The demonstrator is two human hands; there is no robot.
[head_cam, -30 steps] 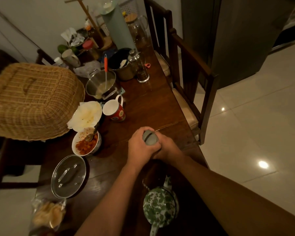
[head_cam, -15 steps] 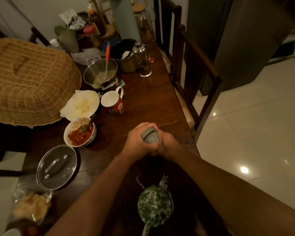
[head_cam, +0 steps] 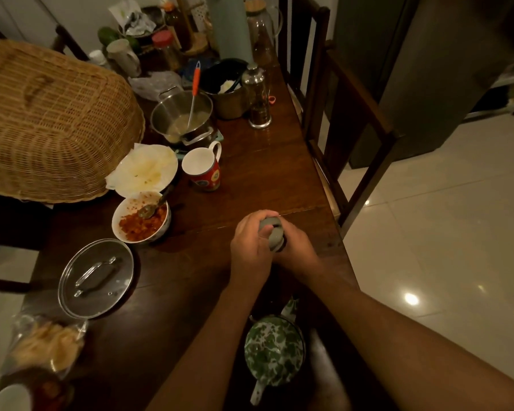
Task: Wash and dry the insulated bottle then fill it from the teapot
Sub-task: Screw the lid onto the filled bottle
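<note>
Insulated bottle (head_cam: 272, 232) on the dark wooden table (head_cam: 250, 161) near its right edge, clasped from both sides and mostly hidden, only the grey cap showing. Left hand (head_cam: 251, 250) curled round the top of the insulated bottle, fingers wrapped over the cap. Right hand (head_cam: 298, 252) closed round the body just below, touching the left. Nearer the camera, between the two forearms, the green-and-white speckled teapot (head_cam: 275, 351), spout toward the viewer, apart from both hands. Left of the hands, a bowl (head_cam: 141, 218) of reddish food with a spoon in it, and nearer still, a glass lid (head_cam: 97, 277) lying flat. Beyond the bowl, a red patterned mug (head_cam: 204, 170) just beside a paper-lined plate (head_cam: 146, 170). Large wicker food cover (head_cam: 51, 123) at far left. Further back, a steel pot (head_cam: 181, 117) with an orange-handled utensil standing in it. Wooden chair (head_cam: 353, 114) drawn up at the table's right side.
</note>
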